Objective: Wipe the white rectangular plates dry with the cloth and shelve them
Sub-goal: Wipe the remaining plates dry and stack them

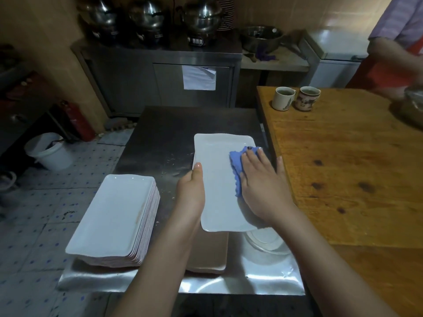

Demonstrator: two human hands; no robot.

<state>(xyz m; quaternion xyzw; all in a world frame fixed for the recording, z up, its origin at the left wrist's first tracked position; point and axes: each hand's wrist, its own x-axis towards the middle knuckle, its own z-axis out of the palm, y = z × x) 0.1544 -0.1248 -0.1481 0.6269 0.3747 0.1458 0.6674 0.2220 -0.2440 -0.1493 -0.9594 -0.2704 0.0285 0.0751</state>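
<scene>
A white rectangular plate is held above the steel table. My left hand grips its left edge, thumb on top. My right hand lies flat on a blue cloth and presses it onto the plate's right side, fingers fairly straight. A stack of several white rectangular plates sits at the table's front left. Beneath the held plate lies a brownish tray or plate, partly hidden by my arm.
A wooden table adjoins on the right, bearing two mugs. Another person stands at the far right. A clear glass dish lies under my right wrist. On the tiled floor at left stand a white bucket and a red extinguisher.
</scene>
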